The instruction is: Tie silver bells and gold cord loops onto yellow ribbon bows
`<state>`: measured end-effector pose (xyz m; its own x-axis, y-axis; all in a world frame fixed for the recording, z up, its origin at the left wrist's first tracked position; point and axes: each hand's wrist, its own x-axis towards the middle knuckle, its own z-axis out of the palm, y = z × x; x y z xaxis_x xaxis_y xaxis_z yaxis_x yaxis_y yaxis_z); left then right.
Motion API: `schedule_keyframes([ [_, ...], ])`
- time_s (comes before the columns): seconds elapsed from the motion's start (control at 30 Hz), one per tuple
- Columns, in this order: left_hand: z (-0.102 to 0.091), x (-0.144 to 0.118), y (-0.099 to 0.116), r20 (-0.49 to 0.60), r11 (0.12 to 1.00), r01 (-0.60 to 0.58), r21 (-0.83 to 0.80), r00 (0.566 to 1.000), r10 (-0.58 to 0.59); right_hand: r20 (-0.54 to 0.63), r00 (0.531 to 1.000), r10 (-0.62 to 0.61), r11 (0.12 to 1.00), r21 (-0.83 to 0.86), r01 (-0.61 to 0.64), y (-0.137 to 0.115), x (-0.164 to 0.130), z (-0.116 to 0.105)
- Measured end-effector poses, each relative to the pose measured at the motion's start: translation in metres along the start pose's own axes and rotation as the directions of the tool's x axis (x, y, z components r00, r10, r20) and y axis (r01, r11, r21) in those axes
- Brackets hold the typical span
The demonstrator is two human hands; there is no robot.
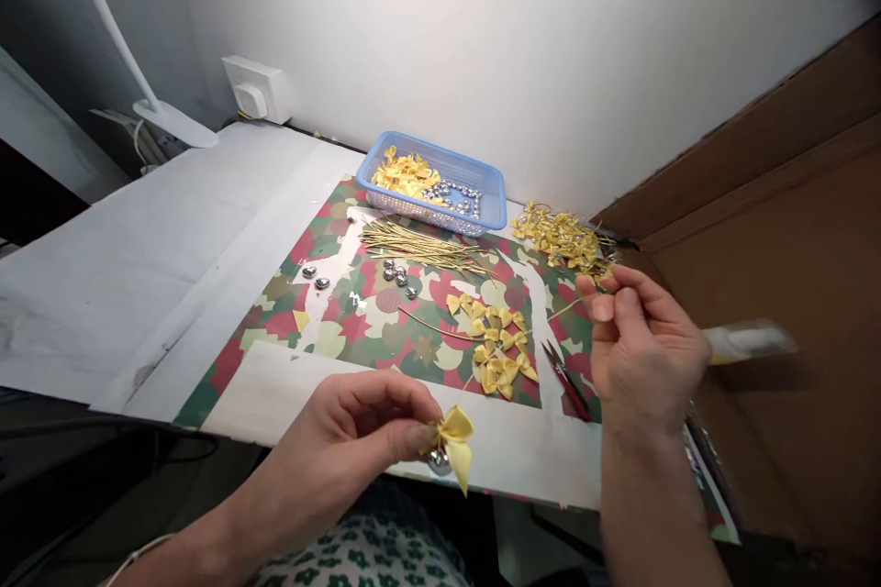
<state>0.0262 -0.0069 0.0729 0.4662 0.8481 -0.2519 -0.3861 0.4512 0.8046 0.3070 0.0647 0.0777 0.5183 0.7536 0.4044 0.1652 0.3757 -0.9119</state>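
Note:
My left hand (372,426) pinches a yellow ribbon bow (457,429) with a silver jingle bell (439,461) under it, near the table's front edge. Raised at the right, my right hand (637,330) is closed, thumb and fingertips together; what they hold, if anything, I cannot make out. A thin gold tie (440,328) curves across the patterned sheet among several loose yellow bows (506,367), its right end close to my right fingers. Small red-handled snips (568,382) lie beside that wrist. Several silver bells (399,273) sit left of the bows.
A bundle of gold ties (419,246) lies before a blue basket (375,193) with bows and bells inside. A heap of bows with ties (564,237) stands by the wall. Cardboard (777,293) borders the right; a white lamp (175,124) is clamped at the far left.

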Motion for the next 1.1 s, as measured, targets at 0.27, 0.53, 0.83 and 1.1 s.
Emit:
schedule_keyframes([
  [0.27, -0.004, -0.004, 0.002, 0.085, 0.994, 0.048, -0.102, 0.996, -0.04, 0.029, 0.98, -0.197, 0.872, -0.451, 0.189, 0.019, 0.032, -0.032],
  [0.53, -0.004, -0.001, -0.002, 0.036, 0.954, -0.245, 0.171, 0.97, 0.242, 0.371, 0.916, 0.152, 0.928, -0.372, -0.004, -0.021, -0.03, -0.011],
  [0.83, -0.003, -0.006, 0.0, 0.091, 0.937, -0.193, 0.291, 0.981, 0.174, 0.709, 0.685, 0.169, 0.967, -0.255, 0.026, -0.065, -0.11, 0.028],
  [1.1, 0.001, 0.004, -0.008, 0.003, 0.989, -0.113, 0.097, 0.994, 0.114, 0.631, 0.694, 0.346, 0.938, -0.206, -0.28, -0.051, -0.122, 0.025],
])
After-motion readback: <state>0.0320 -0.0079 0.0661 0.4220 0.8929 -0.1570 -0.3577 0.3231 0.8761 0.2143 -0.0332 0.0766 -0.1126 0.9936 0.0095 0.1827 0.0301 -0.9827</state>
